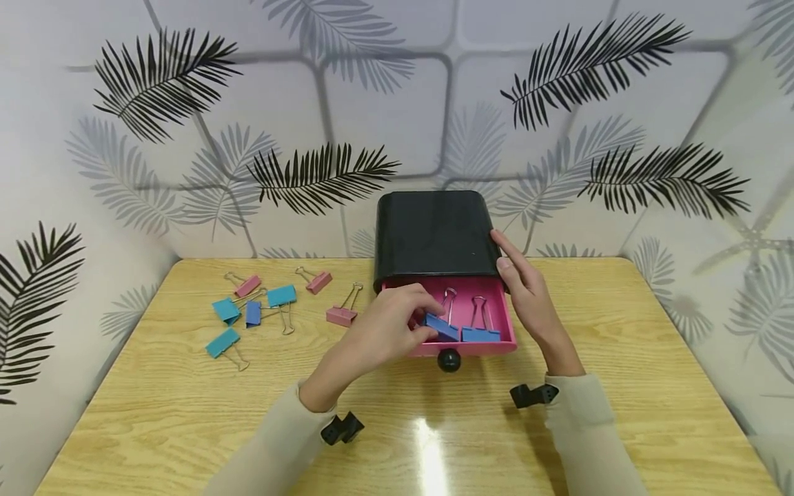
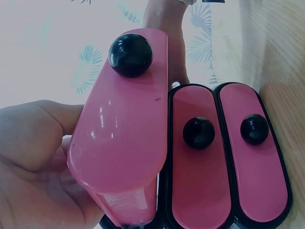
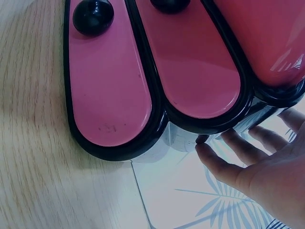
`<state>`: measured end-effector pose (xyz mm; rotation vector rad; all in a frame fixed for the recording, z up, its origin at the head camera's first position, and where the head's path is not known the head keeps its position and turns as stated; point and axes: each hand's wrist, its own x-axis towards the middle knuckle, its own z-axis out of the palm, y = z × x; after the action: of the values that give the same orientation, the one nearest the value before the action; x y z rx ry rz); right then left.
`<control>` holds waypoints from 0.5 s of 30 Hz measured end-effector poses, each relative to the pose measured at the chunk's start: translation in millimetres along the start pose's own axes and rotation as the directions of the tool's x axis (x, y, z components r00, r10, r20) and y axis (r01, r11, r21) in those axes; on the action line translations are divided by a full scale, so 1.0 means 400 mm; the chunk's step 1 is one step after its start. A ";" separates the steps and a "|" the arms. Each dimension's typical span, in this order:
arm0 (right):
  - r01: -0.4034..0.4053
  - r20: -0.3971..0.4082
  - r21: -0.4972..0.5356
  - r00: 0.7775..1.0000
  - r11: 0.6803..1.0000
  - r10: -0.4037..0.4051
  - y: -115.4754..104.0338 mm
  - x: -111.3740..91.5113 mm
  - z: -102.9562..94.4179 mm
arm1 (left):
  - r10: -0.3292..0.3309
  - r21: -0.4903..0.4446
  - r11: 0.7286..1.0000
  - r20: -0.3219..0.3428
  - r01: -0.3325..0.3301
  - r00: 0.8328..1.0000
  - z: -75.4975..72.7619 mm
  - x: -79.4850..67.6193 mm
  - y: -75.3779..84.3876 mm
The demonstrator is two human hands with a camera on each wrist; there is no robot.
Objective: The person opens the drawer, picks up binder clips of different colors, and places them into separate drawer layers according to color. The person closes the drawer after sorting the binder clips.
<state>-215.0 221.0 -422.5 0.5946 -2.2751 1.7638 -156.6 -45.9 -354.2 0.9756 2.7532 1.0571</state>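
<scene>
A black cabinet (image 1: pixel 434 231) stands at the table's back, its pink top drawer (image 1: pixel 505 320) pulled out. In the head view my left hand (image 1: pixel 384 327) reaches over the drawer's left side and pinches the left end of a tilted blue binder clip (image 1: pixel 443 328) between thumb and fingers. Another blue binder clip (image 1: pixel 480 335) lies to its right in the drawer, wire handles toward the back. My right hand (image 1: pixel 527 293) rests with extended fingers against the cabinet's right side. In the left wrist view the drawer front (image 2: pixel 119 124) hides the left fingertips and the clip.
On the table's left lie several loose binder clips: pink ones, such as the pink clip (image 1: pixel 341 316), teal ones, such as the teal clip (image 1: pixel 222 342), and a blue clip (image 1: pixel 253 314). Two lower drawers (image 2: pixel 200 181) with black knobs are closed. A patterned wall (image 1: pixel 384 124) stands behind.
</scene>
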 end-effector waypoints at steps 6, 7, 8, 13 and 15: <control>0.001 -0.001 -0.010 1.000 1.000 -0.001 0.001 0.001 -0.001 | -0.022 0.003 1.000 0.057 0.021 0.998 0.000 0.015 0.002; 0.000 -0.003 -0.015 1.000 1.000 0.000 0.000 0.001 -0.001 | -0.026 0.008 1.000 0.068 0.025 0.997 -0.001 0.017 0.002; 0.001 -0.004 -0.018 1.000 1.000 -0.001 0.000 0.002 -0.001 | -0.027 0.010 1.000 0.080 0.026 0.996 -0.002 0.020 0.003; -0.002 -0.006 -0.023 1.000 1.000 0.002 -0.002 0.002 0.000 | -0.015 -0.004 1.000 0.140 0.016 0.990 -0.012 0.032 0.003; -0.004 0.000 -0.015 1.000 1.000 0.004 -0.003 0.001 0.001 | -0.009 -0.012 1.000 0.156 0.011 0.988 -0.015 0.034 0.001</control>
<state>-214.8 220.4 -421.1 0.5879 -2.2889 1.7476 -168.8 -41.5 -346.7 0.9959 2.6199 0.9519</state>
